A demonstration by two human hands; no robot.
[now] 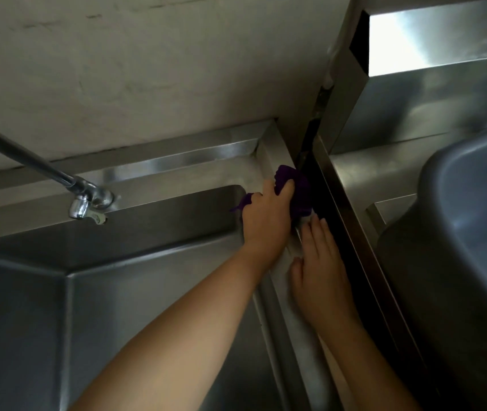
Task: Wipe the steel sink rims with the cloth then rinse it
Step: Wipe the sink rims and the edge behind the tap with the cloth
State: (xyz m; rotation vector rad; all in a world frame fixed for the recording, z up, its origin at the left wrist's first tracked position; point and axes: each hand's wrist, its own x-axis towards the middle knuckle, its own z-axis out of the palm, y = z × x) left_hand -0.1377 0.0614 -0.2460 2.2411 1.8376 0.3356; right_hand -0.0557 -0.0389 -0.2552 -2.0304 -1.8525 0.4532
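Note:
A purple cloth [297, 189] lies bunched on the right rim of the steel sink [268, 161], close to the back right corner. My left hand [266, 218] presses down on the cloth and grips it, the arm reaching across the basin. My right hand [320, 271] lies flat, fingers together, on the same rim just nearer to me, holding nothing. Its fingertips almost touch the cloth. Part of the cloth is hidden under my left hand.
A steel tap [88, 203] on a long pipe juts over the basin [117, 307] at the left. A dark gap [334, 232] separates the sink from a steel counter [369, 179] on the right. A grey plastic tub [458, 232] stands on that counter. A pale wall [147, 69] is behind.

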